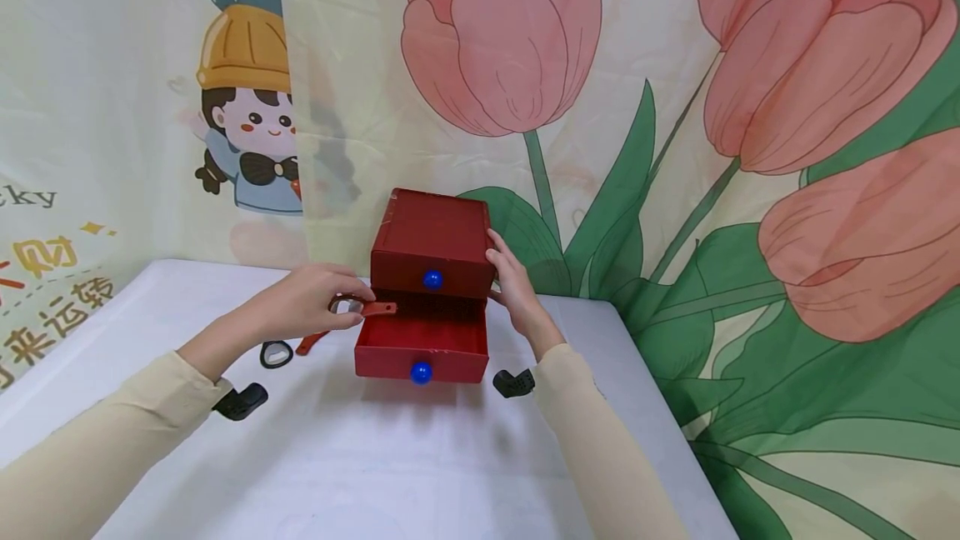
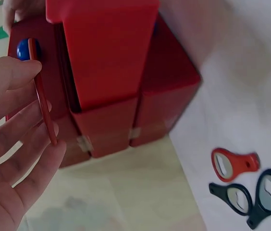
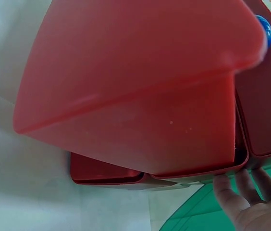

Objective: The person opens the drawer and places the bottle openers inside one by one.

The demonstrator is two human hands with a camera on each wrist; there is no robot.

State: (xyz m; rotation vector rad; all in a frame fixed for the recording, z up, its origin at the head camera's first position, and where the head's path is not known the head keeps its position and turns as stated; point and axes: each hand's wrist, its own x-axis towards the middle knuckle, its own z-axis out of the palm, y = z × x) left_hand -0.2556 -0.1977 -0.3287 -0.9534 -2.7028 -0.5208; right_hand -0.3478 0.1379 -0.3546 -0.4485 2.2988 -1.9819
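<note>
My left hand (image 1: 311,300) pinches a small red magnifying glass (image 1: 378,308) between thumb and fingers. Its handle points over the left part of a pulled-out drawer (image 1: 422,357) in a red drawer cabinet (image 1: 442,227). Seen from the left wrist, the held magnifying glass (image 2: 44,103) is edge-on, in front of a blue knob (image 2: 23,49). My right hand (image 1: 517,286) rests against the cabinet's right side with its fingers extended. From the right wrist, fingertips (image 3: 224,185) touch the side beside the open drawer (image 3: 140,125).
Left of the cabinet, a red magnifying glass (image 2: 243,162) lies on the white table (image 1: 360,465) beside black ones (image 2: 270,192). A closed upper drawer with a blue knob (image 1: 432,279) sits above the pulled-out one. A printed cloth (image 1: 360,107) hangs close behind.
</note>
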